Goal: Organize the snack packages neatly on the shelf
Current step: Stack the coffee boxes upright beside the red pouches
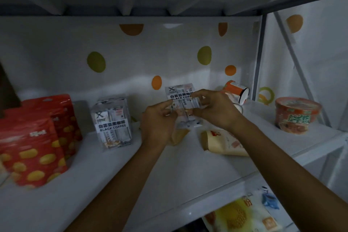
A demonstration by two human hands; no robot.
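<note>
A clear packet of black coffee sticks [178,93] is held upright above the white shelf [116,171], near its back middle. My left hand [157,120] grips its lower left side and my right hand [212,108] pinches its right edge. A second, matching black coffee packet [112,122] stands on the shelf to the left. Two red snack bags with yellow spots [32,149] stand at the far left, one behind the other. A beige pouch [224,144] lies flat under my right wrist, and another beige package [178,135] is mostly hidden below my left hand.
An orange instant noodle bowl [297,115] stands at the shelf's right end. An orange and white cup [237,92] lies on its side behind my right hand. The shelf above hangs low overhead. Yellow and blue packages [244,214] lie on the shelf below.
</note>
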